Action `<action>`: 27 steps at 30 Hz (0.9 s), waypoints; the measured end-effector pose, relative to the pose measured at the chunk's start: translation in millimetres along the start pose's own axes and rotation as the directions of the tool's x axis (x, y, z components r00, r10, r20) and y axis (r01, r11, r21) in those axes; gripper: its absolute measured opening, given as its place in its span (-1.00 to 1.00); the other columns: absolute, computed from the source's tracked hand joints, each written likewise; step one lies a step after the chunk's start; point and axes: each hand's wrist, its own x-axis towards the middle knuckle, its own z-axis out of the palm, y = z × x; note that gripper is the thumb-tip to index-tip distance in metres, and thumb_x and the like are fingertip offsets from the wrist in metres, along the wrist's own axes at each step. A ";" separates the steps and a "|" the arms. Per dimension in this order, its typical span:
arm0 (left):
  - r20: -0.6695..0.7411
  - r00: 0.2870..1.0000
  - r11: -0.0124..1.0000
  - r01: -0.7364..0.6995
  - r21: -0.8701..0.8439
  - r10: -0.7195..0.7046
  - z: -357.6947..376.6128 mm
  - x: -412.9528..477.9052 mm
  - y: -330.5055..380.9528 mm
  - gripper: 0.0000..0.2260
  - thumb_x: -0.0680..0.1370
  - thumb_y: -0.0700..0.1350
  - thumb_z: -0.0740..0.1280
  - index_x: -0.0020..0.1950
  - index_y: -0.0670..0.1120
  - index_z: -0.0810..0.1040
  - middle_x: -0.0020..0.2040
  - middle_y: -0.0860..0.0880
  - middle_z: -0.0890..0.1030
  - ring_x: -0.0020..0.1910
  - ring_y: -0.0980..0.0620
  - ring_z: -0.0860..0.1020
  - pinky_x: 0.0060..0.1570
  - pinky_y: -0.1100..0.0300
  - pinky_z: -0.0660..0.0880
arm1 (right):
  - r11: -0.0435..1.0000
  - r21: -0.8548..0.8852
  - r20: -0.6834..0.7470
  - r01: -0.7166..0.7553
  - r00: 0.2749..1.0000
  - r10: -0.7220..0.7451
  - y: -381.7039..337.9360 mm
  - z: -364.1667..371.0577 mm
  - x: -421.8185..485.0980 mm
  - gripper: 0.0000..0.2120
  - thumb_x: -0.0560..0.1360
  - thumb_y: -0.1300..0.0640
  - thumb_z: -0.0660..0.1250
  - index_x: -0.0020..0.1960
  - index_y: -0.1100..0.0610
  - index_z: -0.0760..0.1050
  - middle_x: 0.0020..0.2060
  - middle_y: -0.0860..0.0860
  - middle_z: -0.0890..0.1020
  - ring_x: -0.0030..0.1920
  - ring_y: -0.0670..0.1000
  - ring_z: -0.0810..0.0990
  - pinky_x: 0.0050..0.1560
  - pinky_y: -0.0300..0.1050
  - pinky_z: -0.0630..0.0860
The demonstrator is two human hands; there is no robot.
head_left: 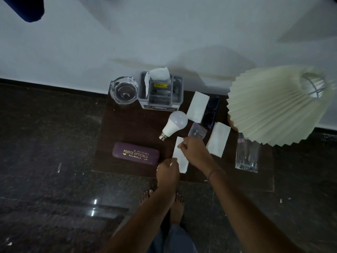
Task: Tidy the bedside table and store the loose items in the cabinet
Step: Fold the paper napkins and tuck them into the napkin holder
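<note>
Room: a plain white wall (127,42) behind, and a dark, polished speckled stone floor (45,143) that reflects light.
Bench: a dark wood bedside top (131,128) set against the wall and seen from above.
Lamp shade (273,106): cream and pleated, at the right end, and it hides that corner of the bench.
Grey organizer (158,104): at the back edge, split into compartments. A white tissue (158,73) stands up out of it beside a yellow label too small to read.
Clear bag (247,156): flat at the right edge, with a small red and blue label I cannot read.
Spectacle case (135,153): purple and closed, at the front left. The gold print reads "PRINCE OPTICALS, ROURKELA".
Glass ashtray (124,90): just left of the organizer. What lies in it cannot be told.
Bulb (174,125): white, on its side mid-bench, with the metal cap toward the front.
Far napkin (197,106): folded, beside dark sunglasses (211,110).
Right napkin (218,139): folded, near the lamp.
Small clear packet (197,131): between the bulb and the right napkin.
Front napkin (182,165): the task's thing, on the bench's front edge between the hands.
Right hand (193,150): fingers curled, pinching the napkin's far end.
Left hand (167,170): fingers curled, pinching its near left edge.
</note>
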 end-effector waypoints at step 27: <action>-0.007 0.840 0.748 -0.479 0.459 0.543 -14.5 -2.4 -13.5 -0.59 0.54 -0.12 0.30 0.38 -0.05 0.35 0.15 -0.07 0.60 0.13 -0.03 0.56 0.07 0.09 0.50 | 0.960 -0.092 -0.250 0.266 0.927 -0.281 -4.1 12.4 -24.1 -0.92 0.48 0.23 0.33 -0.07 0.13 0.45 -0.15 0.01 0.59 -0.14 -0.10 0.54 -0.19 -0.45 0.41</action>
